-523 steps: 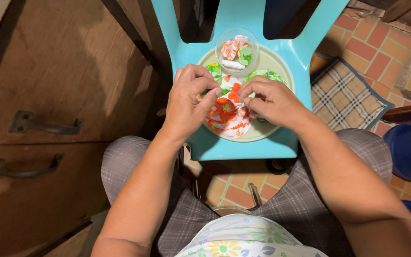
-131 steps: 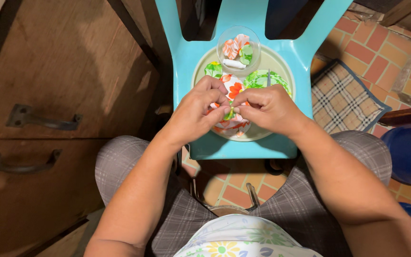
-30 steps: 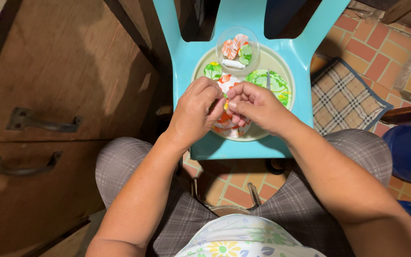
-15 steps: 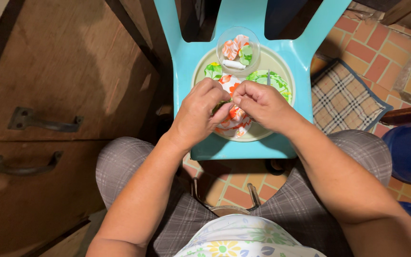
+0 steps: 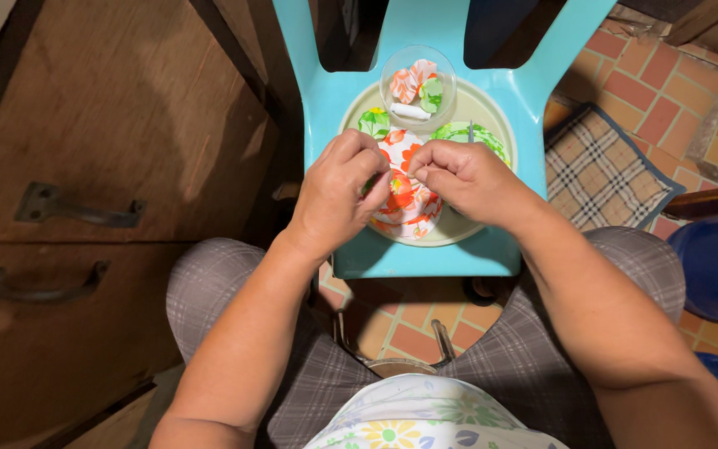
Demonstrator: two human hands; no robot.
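A wooden cabinet (image 5: pixel 110 166) is filling the left side, and a turquoise plastic chair (image 5: pixel 425 249) is serving as the worktop in front of the seated person. On its seat a pale round tray (image 5: pixel 475 229) is carrying floral fabric circles (image 5: pixel 409 204) and a clear bowl (image 5: pixel 417 79) of finished gathered pieces. The left hand (image 5: pixel 338 195) is closing around a small green-printed fabric piece (image 5: pixel 370 185), just above the tray. The right hand (image 5: pixel 467 179) is pinching shut beside it, seemingly on a needle or thread too fine to make out. The stitching-and-gathering step seems under way; the coming pull likely needs steady, gentle tension.
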